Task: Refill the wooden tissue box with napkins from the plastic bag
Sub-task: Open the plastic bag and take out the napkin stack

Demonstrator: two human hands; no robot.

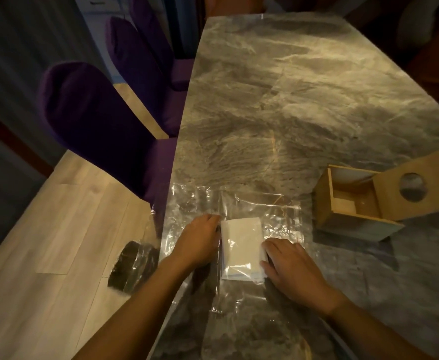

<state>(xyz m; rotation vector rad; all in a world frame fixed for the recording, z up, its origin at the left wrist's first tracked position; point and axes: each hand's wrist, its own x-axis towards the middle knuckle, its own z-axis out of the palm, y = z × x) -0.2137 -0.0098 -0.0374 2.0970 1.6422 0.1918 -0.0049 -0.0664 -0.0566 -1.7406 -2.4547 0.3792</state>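
A white stack of napkins (241,249) lies inside a clear plastic bag (278,216) spread flat on the marble table near its front edge. My left hand (200,242) rests on the bag against the stack's left side, fingers curled around its edge. My right hand (291,266) presses against the stack's right side, fingertips on the napkins through the plastic. The wooden tissue box (353,211) stands open and empty to the right. Its lid (421,188), with a round hole, leans tilted against the box's far right side.
The grey marble table (291,100) stretches away ahead. Purple upholstered chairs (88,120) line its left side. A dark object wrapped in clear plastic (132,266) lies on the light wooden floor left of the table's edge.
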